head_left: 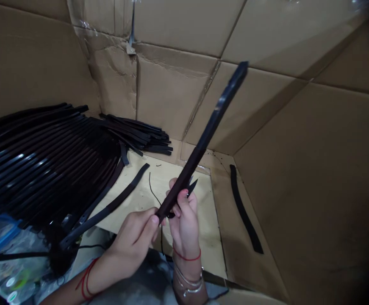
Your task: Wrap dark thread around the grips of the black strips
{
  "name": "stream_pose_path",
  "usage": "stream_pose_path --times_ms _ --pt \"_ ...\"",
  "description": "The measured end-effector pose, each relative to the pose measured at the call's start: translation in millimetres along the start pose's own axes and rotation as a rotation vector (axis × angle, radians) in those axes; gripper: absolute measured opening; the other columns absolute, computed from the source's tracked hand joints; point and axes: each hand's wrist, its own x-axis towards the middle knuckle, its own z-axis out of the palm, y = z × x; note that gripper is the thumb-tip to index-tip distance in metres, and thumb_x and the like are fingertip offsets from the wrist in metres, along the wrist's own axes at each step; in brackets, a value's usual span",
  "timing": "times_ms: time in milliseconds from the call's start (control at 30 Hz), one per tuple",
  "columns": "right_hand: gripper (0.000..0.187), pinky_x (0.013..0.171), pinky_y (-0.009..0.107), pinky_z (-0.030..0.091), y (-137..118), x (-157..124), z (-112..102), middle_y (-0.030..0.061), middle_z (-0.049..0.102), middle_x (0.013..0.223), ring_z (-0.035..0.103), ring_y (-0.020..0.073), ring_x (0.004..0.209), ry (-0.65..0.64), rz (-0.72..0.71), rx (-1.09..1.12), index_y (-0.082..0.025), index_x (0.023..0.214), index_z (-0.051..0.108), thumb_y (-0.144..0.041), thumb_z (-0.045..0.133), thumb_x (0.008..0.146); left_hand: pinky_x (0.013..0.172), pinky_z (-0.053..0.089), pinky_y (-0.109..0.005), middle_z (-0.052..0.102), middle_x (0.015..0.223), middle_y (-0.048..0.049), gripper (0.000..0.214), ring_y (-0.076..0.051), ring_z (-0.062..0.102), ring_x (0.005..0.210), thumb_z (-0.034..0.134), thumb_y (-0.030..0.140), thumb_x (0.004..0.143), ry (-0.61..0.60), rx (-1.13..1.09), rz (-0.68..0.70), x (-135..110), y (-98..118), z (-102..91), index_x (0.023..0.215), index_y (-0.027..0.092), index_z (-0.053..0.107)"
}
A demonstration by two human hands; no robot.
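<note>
A long dark strip (203, 142), glossy at its upper end and dull brown-black lower down, slants up and to the right in front of me. My left hand (135, 239) pinches its lower end between thumb and fingers. Higher up, the thumb and fingers of my right hand (184, 216) close around the same strip. Dark pointed blades of small scissors (193, 185) jut out from the right hand behind the strip; their handles are mostly hidden by the fingers. Under the hands is a pale board (208, 224), with a thin black thread (152, 188) lying on it.
Cardboard walls (178, 84) surround the board. A large pile of dark strips (44, 156) lies at left, with a smaller bundle (140, 133) behind. Single strips lie at the board's left (120, 197) and at right (243, 212). Clear plastic items (19, 279) are at lower left.
</note>
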Motion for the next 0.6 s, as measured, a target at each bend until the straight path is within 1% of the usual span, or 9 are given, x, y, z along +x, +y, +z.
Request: stream_pose_path --times_ms 67,167,233,300,367,400,500,533,600 --pt "0.039 0.039 0.017 0.03 1 -2 -1 -0.0052 0.044 0.074 0.02 0.0063 0.049 0.036 0.006 -0.007 -0.021 0.094 0.057 -0.049 0.076 0.074 0.057 0.037 -0.024 0.047 0.062 0.0018 0.042 -0.013 0.045 0.058 0.029 0.046 0.099 -0.066 -0.196 -0.09 1 -5 1.5 0.078 0.019 0.052" --pt "0.036 0.041 0.018 0.033 1 -3 -1 -0.0039 0.051 0.075 0.024 0.0049 0.047 0.017 -0.02 -0.047 -0.021 0.087 0.057 -0.047 0.076 0.073 0.05 0.035 -0.023 0.042 0.058 0.0035 0.044 -0.012 0.04 0.052 0.033 0.053 0.095 -0.146 -0.409 -0.173 5 -12 2.5 0.075 0.018 0.051" --pt "0.035 0.042 0.019 0.037 1 -4 0 -0.0019 0.057 0.079 0.031 0.005 0.046 -0.003 -0.039 -0.067 -0.021 0.087 0.057 -0.048 0.075 0.074 0.051 0.036 -0.022 0.042 0.059 0.0035 0.045 -0.011 0.039 0.052 0.037 0.056 0.092 -0.179 -0.487 -0.196 8 -14 1.9 0.073 0.018 0.049" --pt "0.038 0.046 0.02 0.042 2 -5 0 0.0004 0.061 0.084 0.041 0.0068 0.05 0.001 -0.056 -0.081 -0.021 0.088 0.057 -0.05 0.077 0.072 0.051 0.036 -0.022 0.044 0.059 0.0031 0.046 -0.011 0.04 0.052 0.039 0.058 0.091 -0.212 -0.538 -0.202 9 -15 1.4 0.074 0.017 0.051" --pt "0.041 0.047 0.021 0.044 1 -5 -1 0.0013 0.062 0.085 0.049 0.0094 0.056 0.013 -0.081 -0.115 -0.022 0.09 0.057 -0.051 0.077 0.071 0.052 0.037 -0.022 0.047 0.06 0.002 0.047 -0.011 0.041 0.053 0.04 0.057 0.091 -0.217 -0.551 -0.205 9 -16 1.4 0.074 0.016 0.053" --pt "0.041 0.046 0.021 0.044 1 -5 -3 0.0007 0.061 0.082 0.05 0.0102 0.056 0.009 -0.096 -0.148 -0.022 0.093 0.057 -0.051 0.077 0.072 0.053 0.036 -0.022 0.047 0.06 0.0018 0.047 -0.01 0.042 0.053 0.039 0.056 0.092 -0.21 -0.556 -0.212 8 -17 1.5 0.074 0.015 0.055" --pt "0.041 0.041 0.021 0.04 -4 -10 -8 -0.0042 0.051 0.066 0.044 0.0102 0.048 -0.096 -0.095 -0.232 -0.025 0.111 0.054 -0.052 0.066 0.083 0.051 0.034 -0.02 0.043 0.054 0.0035 0.046 -0.009 0.04 0.049 0.039 0.052 0.094 -0.185 -0.642 -0.253 6 -18 0.2 0.077 0.013 0.058" --pt "0.038 0.042 0.021 0.04 -7 -13 -10 -0.0053 0.049 0.066 0.042 0.0095 0.047 -0.149 -0.079 -0.233 -0.027 0.116 0.051 -0.051 0.059 0.088 0.049 0.033 -0.02 0.041 0.051 0.0043 0.046 -0.009 0.038 0.047 0.039 0.052 0.094 -0.166 -0.703 -0.259 5 -18 -1.2 0.077 0.013 0.058" --pt "0.024 0.049 0.02 0.042 -12 -20 -15 -0.0049 0.05 0.075 0.042 0.0069 0.05 -0.242 -0.034 -0.218 -0.03 0.115 0.048 -0.045 0.051 0.096 0.046 0.032 -0.019 0.04 0.048 0.005 0.046 -0.008 0.036 0.043 0.042 0.053 0.091 -0.109 -0.839 -0.255 6 -16 -6.1 0.074 0.014 0.057"
